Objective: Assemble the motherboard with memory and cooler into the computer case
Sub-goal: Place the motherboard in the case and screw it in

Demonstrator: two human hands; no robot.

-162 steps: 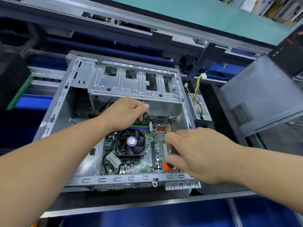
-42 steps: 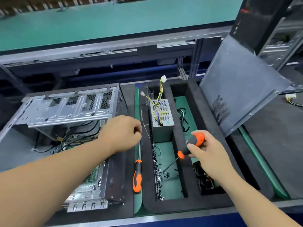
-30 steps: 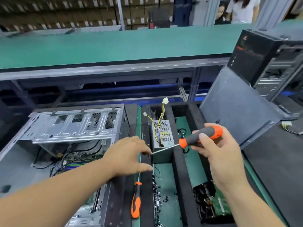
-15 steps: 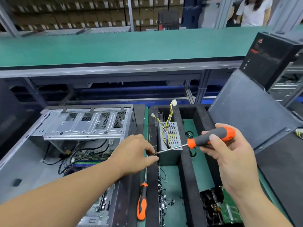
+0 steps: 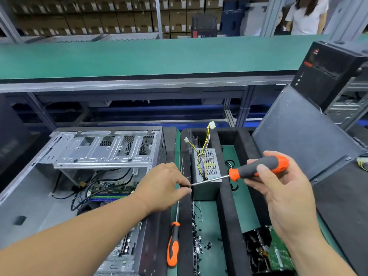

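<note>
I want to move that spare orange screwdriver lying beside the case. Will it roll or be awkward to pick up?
The spare screwdriver probably rolls easily if nudged: its handle looks rounded and it lies loose on a flat strip. It should lift stiffly, handle-heavy, since the thin shaft looks rigid metal. The grip looks rubbery, so likely not slippery.

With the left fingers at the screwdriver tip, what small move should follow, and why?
Probably carry the screwdriver left into the open case. The left hand pinches something small at its tip, likely a screw; the right hand grips the handle, and the motherboard lies inside.
</note>
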